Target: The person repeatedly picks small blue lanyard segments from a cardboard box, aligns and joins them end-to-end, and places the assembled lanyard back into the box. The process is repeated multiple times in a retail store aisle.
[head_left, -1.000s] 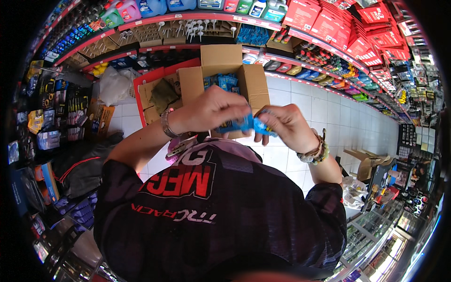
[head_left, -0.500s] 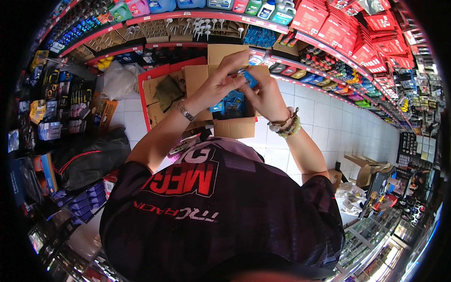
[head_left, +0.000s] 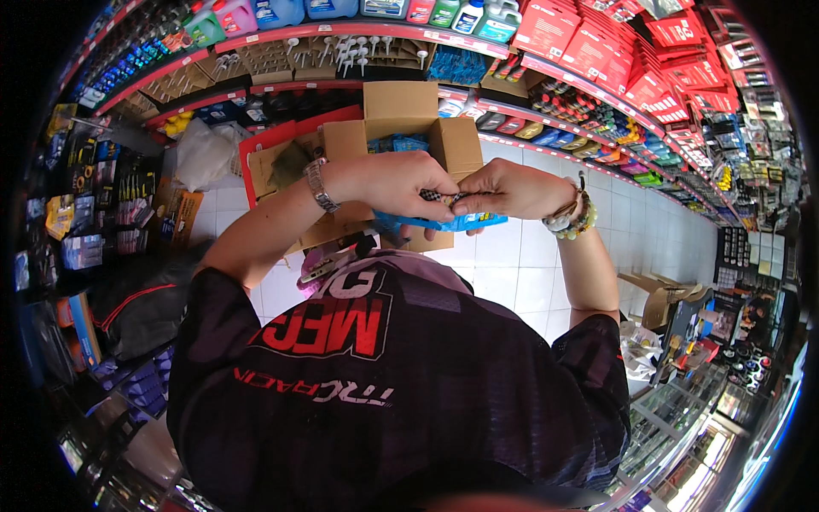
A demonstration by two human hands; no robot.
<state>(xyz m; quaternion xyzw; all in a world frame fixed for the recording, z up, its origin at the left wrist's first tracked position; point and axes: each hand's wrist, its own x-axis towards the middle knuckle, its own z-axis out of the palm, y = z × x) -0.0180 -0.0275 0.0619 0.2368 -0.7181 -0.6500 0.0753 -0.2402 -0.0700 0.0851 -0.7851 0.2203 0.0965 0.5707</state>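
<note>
A blue packet (head_left: 465, 224) with a black-and-white checked edge is held in front of my chest, over the near side of an open cardboard box (head_left: 399, 101). My left hand (head_left: 399, 183) pinches the checked edge from the left. Close against it, my right hand (head_left: 502, 189) grips the same edge, thumb on top. Fingertips of both hands show below, behind the packet. More blue packets (head_left: 397, 143) lie inside the box, partly covered by my left hand and forearm.
Left of the box stands another open carton with a red edge (head_left: 252, 175), a dark green cloth (head_left: 288, 166) in it. A clear plastic bag (head_left: 205, 154) lies farther left. Shelves of bottles (head_left: 277, 10) run behind, and red packages (head_left: 559, 30) fill the right side.
Both hands have come down toward my chest from above the box. The blue packet, bunched small in my right hand before, is now spread out between both hands.
</note>
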